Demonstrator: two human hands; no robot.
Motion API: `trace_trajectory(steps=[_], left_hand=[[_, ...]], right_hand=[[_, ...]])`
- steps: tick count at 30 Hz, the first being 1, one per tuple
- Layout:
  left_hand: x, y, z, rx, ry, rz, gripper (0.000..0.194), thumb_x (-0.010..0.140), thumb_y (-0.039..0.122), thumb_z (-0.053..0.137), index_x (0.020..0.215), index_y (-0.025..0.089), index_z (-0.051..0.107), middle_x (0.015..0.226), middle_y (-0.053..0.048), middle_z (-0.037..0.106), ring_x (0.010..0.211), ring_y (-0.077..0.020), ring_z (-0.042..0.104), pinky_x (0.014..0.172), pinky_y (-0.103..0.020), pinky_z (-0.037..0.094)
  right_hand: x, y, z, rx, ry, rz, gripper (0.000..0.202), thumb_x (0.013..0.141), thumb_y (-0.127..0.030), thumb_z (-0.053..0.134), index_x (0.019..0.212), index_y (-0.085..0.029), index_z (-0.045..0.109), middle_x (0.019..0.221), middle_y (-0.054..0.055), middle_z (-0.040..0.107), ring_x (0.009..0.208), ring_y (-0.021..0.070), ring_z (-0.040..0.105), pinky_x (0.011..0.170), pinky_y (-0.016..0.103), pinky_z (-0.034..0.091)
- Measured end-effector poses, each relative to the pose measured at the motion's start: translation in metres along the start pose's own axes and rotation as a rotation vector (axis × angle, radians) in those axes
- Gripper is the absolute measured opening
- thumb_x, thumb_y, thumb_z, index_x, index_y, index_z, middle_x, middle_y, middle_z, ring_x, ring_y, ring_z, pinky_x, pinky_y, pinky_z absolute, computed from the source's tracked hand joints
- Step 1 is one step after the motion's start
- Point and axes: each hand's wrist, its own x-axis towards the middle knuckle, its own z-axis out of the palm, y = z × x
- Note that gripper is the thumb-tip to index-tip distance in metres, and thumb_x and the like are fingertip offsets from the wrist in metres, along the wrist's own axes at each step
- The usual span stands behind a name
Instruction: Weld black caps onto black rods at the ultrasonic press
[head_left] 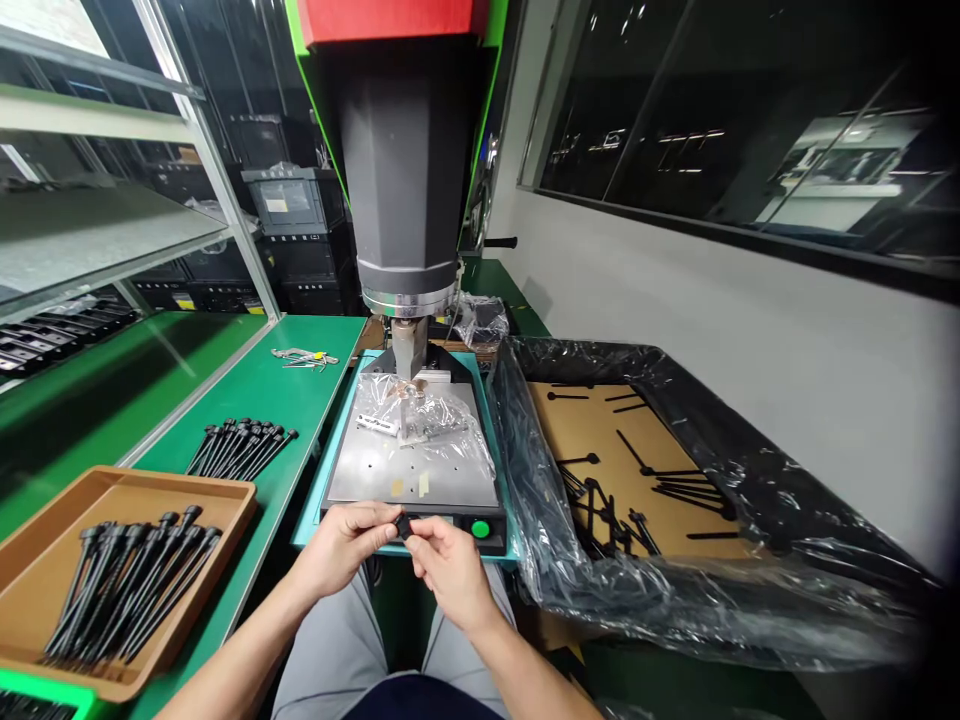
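Observation:
Between the fingertips of both hands is a small black plastic part (403, 526), held over the front edge of the machine base. My left hand (346, 546) pinches it from the left, and my right hand (450, 572) grips it from the right with thumb and fingers. Most of the part is covered by fingers, so its exact kind is unclear. Just beyond my hands lies the metal plate (352, 470) of the press-like machine (409, 180). Clear plastic film (450, 420) covers the spot under the machine's metal head (409, 348). A green button (480, 529) sits right of my hands.
On the left, a brown tray (229, 488) holds several black rods with round heads; more such rods (244, 448) lie on the green table behind it, near metal tools (304, 357). At right, a box lined with black plastic (645, 590) holds loose black rods (686, 488) on cardboard.

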Motion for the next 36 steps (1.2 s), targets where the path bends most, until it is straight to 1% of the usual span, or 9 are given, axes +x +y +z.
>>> trace_trajectory(steps=[4, 8, 13, 16, 19, 25, 29, 32, 36], left_hand=[[0.0, -0.012, 0.018, 0.068, 0.138, 0.028, 0.033, 0.086, 0.035, 0.058, 0.116, 0.026, 0.066, 0.118, -0.007, 0.067, 0.109, -0.0235, 0.062, 0.098, -0.036, 0.047], [0.004, -0.013, 0.021, 0.164, 0.116, 0.093, 0.032, 0.085, 0.034, 0.059, 0.115, 0.027, 0.067, 0.112, -0.007, 0.07, 0.104, -0.023, 0.064, 0.092, -0.033, 0.05], [0.01, -0.014, 0.022, 0.096, 0.15, 0.066, 0.031, 0.085, 0.034, 0.058, 0.114, 0.027, 0.068, 0.112, -0.006, 0.07, 0.107, -0.023, 0.063, 0.095, -0.034, 0.048], [0.01, -0.016, 0.022, 0.11, 0.141, 0.08, 0.031, 0.085, 0.033, 0.059, 0.114, 0.027, 0.068, 0.112, -0.006, 0.07, 0.106, -0.0228, 0.063, 0.093, -0.032, 0.049], [0.01, -0.016, 0.02, 0.113, 0.122, 0.077, 0.031, 0.086, 0.032, 0.057, 0.115, 0.027, 0.068, 0.111, -0.007, 0.07, 0.104, -0.0222, 0.063, 0.092, -0.031, 0.049], [0.01, -0.016, 0.025, -0.009, 0.161, -0.012, 0.028, 0.087, 0.035, 0.055, 0.108, 0.026, 0.071, 0.113, -0.007, 0.07, 0.108, -0.0238, 0.062, 0.097, -0.036, 0.046], [0.009, -0.021, 0.028, -0.066, 0.192, -0.048, 0.029, 0.086, 0.038, 0.056, 0.106, 0.024, 0.072, 0.116, -0.008, 0.068, 0.109, -0.0251, 0.061, 0.099, -0.039, 0.046], [0.013, -0.025, 0.03, -0.115, 0.189, -0.07, 0.031, 0.084, 0.039, 0.058, 0.109, 0.024, 0.071, 0.117, -0.008, 0.068, 0.108, -0.0256, 0.062, 0.097, -0.04, 0.047], [0.02, -0.034, 0.039, -0.126, 0.164, -0.048, 0.033, 0.086, 0.038, 0.055, 0.113, 0.025, 0.068, 0.128, -0.008, 0.061, 0.121, -0.0253, 0.054, 0.106, -0.043, 0.039]], right_hand=[[0.002, 0.016, 0.0, -0.047, 0.09, -0.085, 0.032, 0.082, -0.046, 0.061, 0.091, -0.016, 0.064, 0.058, -0.002, 0.053, 0.05, 0.0111, 0.048, 0.042, 0.021, 0.034], [0.004, 0.018, -0.004, 0.04, 0.029, 0.007, 0.034, 0.081, -0.048, 0.062, 0.087, -0.015, 0.061, 0.049, -0.005, 0.048, 0.04, 0.0079, 0.038, 0.038, 0.02, 0.028], [0.006, 0.008, -0.008, -0.089, 0.15, -0.194, 0.027, 0.082, -0.044, 0.062, 0.087, -0.017, 0.066, 0.069, 0.002, 0.057, 0.054, 0.011, 0.049, 0.048, 0.023, 0.038], [0.01, 0.008, -0.011, 0.089, 0.033, -0.032, 0.03, 0.078, -0.045, 0.067, 0.083, -0.016, 0.063, 0.056, -0.002, 0.052, 0.045, 0.0084, 0.041, 0.039, 0.02, 0.029], [0.014, 0.011, -0.012, 0.256, -0.044, 0.111, 0.035, 0.073, -0.047, 0.071, 0.082, -0.016, 0.059, 0.057, -0.002, 0.055, 0.041, 0.0063, 0.038, 0.035, 0.018, 0.021], [0.012, 0.014, -0.005, 0.11, 0.093, -0.029, 0.033, 0.076, -0.046, 0.069, 0.086, -0.015, 0.065, 0.058, -0.002, 0.053, 0.049, 0.0091, 0.044, 0.041, 0.02, 0.031], [0.014, 0.013, -0.001, 0.124, 0.036, 0.01, 0.033, 0.078, -0.047, 0.067, 0.085, -0.015, 0.064, 0.051, -0.005, 0.049, 0.044, 0.0083, 0.04, 0.039, 0.019, 0.029], [0.016, 0.014, 0.001, 0.151, 0.052, -0.006, 0.031, 0.079, -0.046, 0.067, 0.086, -0.016, 0.059, 0.059, -0.003, 0.053, 0.045, 0.008, 0.044, 0.039, 0.019, 0.032], [0.018, 0.017, 0.0, 0.262, -0.009, 0.037, 0.041, 0.082, -0.047, 0.064, 0.11, -0.018, 0.054, 0.069, -0.002, 0.055, 0.046, 0.007, 0.044, 0.038, 0.017, 0.03]])
